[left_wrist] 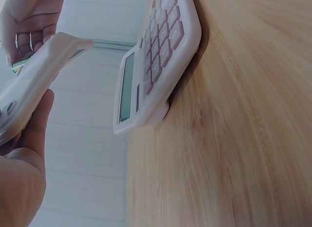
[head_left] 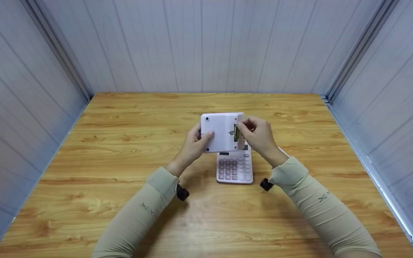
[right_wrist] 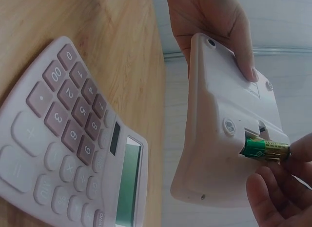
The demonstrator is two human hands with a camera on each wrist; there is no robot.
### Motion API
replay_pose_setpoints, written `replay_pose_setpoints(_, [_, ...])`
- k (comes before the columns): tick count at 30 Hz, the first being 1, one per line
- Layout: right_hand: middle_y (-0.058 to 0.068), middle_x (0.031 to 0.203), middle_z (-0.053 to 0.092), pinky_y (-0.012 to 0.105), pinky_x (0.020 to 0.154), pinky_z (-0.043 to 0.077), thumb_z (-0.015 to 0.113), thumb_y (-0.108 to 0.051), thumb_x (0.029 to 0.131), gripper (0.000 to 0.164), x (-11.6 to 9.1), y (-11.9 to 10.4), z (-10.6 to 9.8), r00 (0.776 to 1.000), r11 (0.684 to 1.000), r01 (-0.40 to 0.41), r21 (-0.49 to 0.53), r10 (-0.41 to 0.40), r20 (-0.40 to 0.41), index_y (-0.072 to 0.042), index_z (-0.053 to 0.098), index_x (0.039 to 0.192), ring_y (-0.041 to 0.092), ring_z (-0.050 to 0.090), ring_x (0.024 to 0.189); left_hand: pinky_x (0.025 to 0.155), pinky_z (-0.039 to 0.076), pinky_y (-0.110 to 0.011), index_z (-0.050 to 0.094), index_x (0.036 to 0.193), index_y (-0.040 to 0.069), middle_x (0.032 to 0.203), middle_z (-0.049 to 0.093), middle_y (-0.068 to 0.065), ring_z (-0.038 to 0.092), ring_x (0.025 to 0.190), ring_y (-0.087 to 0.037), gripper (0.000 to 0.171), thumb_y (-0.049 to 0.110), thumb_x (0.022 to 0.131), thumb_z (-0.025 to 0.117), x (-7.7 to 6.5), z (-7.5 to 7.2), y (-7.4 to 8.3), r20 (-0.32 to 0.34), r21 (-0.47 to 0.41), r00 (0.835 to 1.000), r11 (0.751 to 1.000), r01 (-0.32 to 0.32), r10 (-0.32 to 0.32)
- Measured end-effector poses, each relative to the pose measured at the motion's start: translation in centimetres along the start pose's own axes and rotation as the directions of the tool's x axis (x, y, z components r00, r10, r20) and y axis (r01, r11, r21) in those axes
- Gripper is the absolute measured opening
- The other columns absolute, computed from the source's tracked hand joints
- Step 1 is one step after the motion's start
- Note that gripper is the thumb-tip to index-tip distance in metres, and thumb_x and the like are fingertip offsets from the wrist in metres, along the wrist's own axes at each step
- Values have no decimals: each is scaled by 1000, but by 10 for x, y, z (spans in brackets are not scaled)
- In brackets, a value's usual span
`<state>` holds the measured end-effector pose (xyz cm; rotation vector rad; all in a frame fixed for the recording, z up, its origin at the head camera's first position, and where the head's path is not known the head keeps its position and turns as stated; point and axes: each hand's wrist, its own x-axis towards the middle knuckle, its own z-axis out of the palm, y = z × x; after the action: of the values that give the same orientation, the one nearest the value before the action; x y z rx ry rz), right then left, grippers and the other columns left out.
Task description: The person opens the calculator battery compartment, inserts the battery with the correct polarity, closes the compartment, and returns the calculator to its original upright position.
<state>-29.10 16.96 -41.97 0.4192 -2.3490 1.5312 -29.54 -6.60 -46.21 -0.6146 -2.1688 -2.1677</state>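
Note:
A pale pink calculator (head_left: 221,138) is held up over the table with its back towards the head camera. My left hand (head_left: 192,145) grips its left side, the thumb lying across the back. On the right part of that back is an uncovered battery compartment (head_left: 236,133). With its fingertips, my right hand (head_left: 258,134) pinches the end of a green and gold battery (right_wrist: 265,150), which sits slantwise and partly out of the slot. A second pink calculator (head_left: 234,170) lies face up on the table below, its top partly hidden by the held one.
The wood-grain table (head_left: 120,150) is bounded by panelled walls (head_left: 199,46) at the back and both sides. Dark wrist cameras (head_left: 182,192) hang under both forearms, close to the face-up calculator. A white edge (head_left: 283,152) shows behind the right wrist.

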Motion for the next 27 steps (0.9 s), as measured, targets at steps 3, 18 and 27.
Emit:
replay_pose_setpoints(3, [6,81,70,19,61,50,72,-8,101,12,1,-1,-1,1000,1000,-24,1,24,-5,1,76,95,11,60,70,89,69,-46,55,144,-7,125,73,-32,77,108,-31,36,5,111,56,0,0,0,5,7,1000,1000,2,-2])
replay_pose_setpoints(18, [28,144,58,49,111,54,69,-38,105,69,7,-2,-10,930,934,-356,-39,358,84,9,51,152,38,58,131,90,69,-45,54,145,-7,127,73,-31,77,110,-32,36,5,111,56,2,1,3,-8,12,1000,1000,-15,15])
replay_pose_setpoints(27, [24,138,61,39,102,64,66,-37,106,65,7,0,-12,894,900,-433,53,421,155,9,53,151,27,62,122,91,69,-45,54,144,-8,127,72,-31,77,110,-30,35,3,111,55,1,1,2,12,5,1000,1000,-6,6])
